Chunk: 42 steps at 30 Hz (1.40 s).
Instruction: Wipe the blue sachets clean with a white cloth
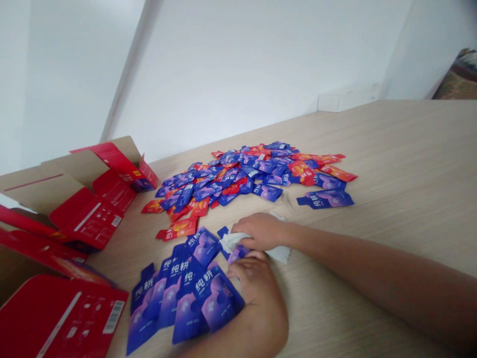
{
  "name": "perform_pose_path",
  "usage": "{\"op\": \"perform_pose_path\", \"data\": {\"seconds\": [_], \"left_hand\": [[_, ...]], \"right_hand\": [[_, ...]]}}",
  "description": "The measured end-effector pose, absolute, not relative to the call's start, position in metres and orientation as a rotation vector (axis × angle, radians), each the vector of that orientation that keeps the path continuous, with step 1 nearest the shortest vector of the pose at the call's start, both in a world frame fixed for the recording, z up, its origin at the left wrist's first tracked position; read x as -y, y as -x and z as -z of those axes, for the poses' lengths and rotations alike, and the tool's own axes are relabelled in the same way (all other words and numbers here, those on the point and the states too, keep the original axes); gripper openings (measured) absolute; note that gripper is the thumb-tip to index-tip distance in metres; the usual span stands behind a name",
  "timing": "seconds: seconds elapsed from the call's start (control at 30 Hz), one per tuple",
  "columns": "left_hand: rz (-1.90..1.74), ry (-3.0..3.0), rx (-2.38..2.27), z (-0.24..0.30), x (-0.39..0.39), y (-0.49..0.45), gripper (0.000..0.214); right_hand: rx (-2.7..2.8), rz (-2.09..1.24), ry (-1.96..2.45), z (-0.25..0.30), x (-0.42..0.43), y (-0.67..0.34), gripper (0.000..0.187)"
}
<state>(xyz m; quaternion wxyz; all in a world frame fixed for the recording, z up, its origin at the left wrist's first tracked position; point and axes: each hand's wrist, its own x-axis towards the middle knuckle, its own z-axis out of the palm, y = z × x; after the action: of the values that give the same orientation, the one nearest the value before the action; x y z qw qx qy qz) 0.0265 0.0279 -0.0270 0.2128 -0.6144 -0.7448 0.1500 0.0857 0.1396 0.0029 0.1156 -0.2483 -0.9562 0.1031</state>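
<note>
My right hand (261, 231) reaches in from the right, its fingers closed on a white cloth (230, 241) that also shows under the wrist. Just below it, my left hand (257, 286) comes up from the bottom edge and pinches a small blue packet (238, 254) against the cloth. To the left of my left hand, several blue packets (179, 293) with white characters lie fanned out and overlapping on the wooden table (391, 189). Beyond the hands lies a loose pile of blue and red packets (253, 174).
Opened red cardboard cartons (85, 219) stand and lie along the left edge, one flat red box (55, 318) at the bottom left. One blue packet (326, 199) lies apart at the pile's right. A white wall runs behind the table, with a small white block (335, 102) at its base.
</note>
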Motion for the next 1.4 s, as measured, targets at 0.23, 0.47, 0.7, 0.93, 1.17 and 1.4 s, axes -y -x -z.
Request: {"op": "perform_pose_path", "data": {"seconds": [0.23, 0.47, 0.7, 0.93, 1.17, 1.4], "left_hand": [[-0.501, 1.677, 2.028, 0.024, -0.028, -0.028, 0.033], [-0.486, 1.674, 2.046, 0.019, -0.025, -0.030, 0.031], [-0.579, 1.631, 1.949, 0.013, -0.025, -0.031, 0.033], [-0.630, 1.585, 1.851, 0.018, -0.026, -0.029, 0.034], [-0.597, 1.581, 1.847, 0.020, -0.027, -0.029, 0.035], [-0.661, 1.554, 1.844, 0.018, -0.026, -0.029, 0.035]], "right_hand": [[2.816, -0.322, 0.728, -0.005, -0.140, -0.086, 0.029], [2.846, -0.389, 0.592, -0.005, -0.142, -0.090, 0.026], [2.774, -0.327, 0.783, -0.003, -0.139, -0.084, 0.029], [2.824, -0.345, 0.659, -0.005, -0.141, -0.088, 0.026], [2.856, -0.376, 0.564, -0.005, -0.142, -0.090, 0.024], [2.772, -0.321, 0.792, -0.003, -0.138, -0.084, 0.029]]}}
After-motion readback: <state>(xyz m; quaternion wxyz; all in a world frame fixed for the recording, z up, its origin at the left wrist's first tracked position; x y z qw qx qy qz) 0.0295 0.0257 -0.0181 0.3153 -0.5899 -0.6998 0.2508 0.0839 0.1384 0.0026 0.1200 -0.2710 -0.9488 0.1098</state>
